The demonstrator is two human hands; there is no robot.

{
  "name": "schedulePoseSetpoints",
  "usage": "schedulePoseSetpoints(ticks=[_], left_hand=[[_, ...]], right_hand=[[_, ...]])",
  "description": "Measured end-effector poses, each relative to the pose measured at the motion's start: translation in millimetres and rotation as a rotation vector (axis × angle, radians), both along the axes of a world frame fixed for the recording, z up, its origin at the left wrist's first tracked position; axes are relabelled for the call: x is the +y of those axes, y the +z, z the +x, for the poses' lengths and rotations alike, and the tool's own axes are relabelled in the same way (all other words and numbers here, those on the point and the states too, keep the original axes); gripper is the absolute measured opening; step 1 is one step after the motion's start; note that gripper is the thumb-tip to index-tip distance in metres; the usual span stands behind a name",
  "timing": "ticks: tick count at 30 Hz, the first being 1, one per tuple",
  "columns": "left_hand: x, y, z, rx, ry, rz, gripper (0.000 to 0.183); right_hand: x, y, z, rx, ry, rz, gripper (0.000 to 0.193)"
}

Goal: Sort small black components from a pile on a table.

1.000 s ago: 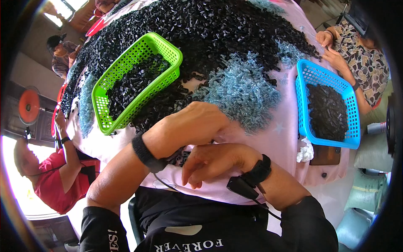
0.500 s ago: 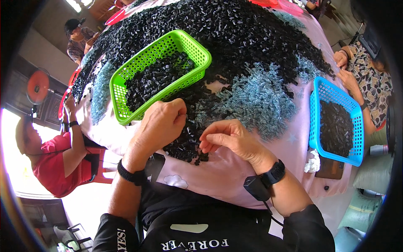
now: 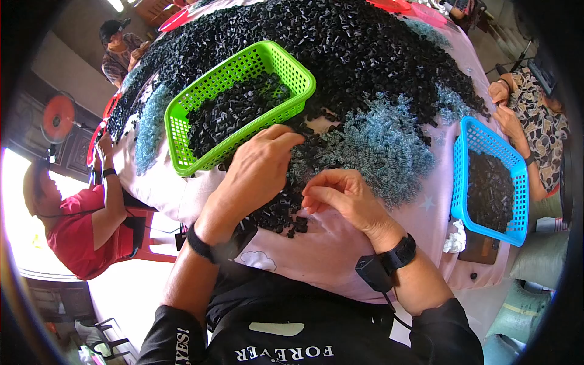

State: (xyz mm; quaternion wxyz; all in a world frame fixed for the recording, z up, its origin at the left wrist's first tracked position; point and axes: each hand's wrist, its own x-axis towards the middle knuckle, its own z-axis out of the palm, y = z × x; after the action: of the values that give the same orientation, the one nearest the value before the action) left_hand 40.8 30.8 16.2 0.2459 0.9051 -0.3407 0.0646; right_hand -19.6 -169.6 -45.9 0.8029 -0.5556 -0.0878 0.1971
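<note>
My left hand (image 3: 258,163) reaches over the small black plastic pieces (image 3: 274,213) just below the green basket (image 3: 240,131). Its fingers are curled together, and whatever they pinch is hidden under the hand. Lower and to the right, my right hand (image 3: 344,196) is held with thumb and fingertips drawn together. Anything between them is too small to make out. Beyond it lies a heap of small pale blue coil-like pieces (image 3: 389,149). More black pieces (image 3: 234,112) fill much of the green basket.
A large heap of black pieces (image 3: 365,48) covers the far table. At right stand a blue basket (image 3: 459,176) of dark pieces and a crumpled white wad (image 3: 455,237). Co-workers sit around the table, one in red (image 3: 85,234) at left. Pink cloth (image 3: 316,261) lies before me.
My left hand has moved up and to the right, its fingers reaching farther over the pieces. The right hand has shifted slightly right and stays pinched.
</note>
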Motion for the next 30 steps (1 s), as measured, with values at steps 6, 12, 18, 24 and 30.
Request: schedulePoseSetpoints(ticks=[6,12,18,24,30], left_hand=[[-24.3,-20.3,18.0,-0.053,-0.175,0.029,0.028],[-35.4,-6.7,30.5,0.166,-0.226,0.034,0.019],[-65.9,-34.8,48.4,-0.047,-0.138,0.032,0.026],[-87.7,-26.4,42.1,0.123,-0.419,0.004,0.032],[-103.5,-32.2,69.5,0.082,-0.378,-0.022,0.034]], right_hand=[[14.9,-19.7,3.2,-0.104,-0.223,-0.115,0.01],[12.8,-8.0,-1.4,-0.465,-0.416,-0.497,0.007],[12.6,-7.0,0.3,-0.618,-0.449,-0.57,0.005],[9.6,-9.4,-2.1,-0.601,-0.419,-0.701,0.008],[13.4,-9.6,0.1,-0.681,-0.494,-0.594,0.012]])
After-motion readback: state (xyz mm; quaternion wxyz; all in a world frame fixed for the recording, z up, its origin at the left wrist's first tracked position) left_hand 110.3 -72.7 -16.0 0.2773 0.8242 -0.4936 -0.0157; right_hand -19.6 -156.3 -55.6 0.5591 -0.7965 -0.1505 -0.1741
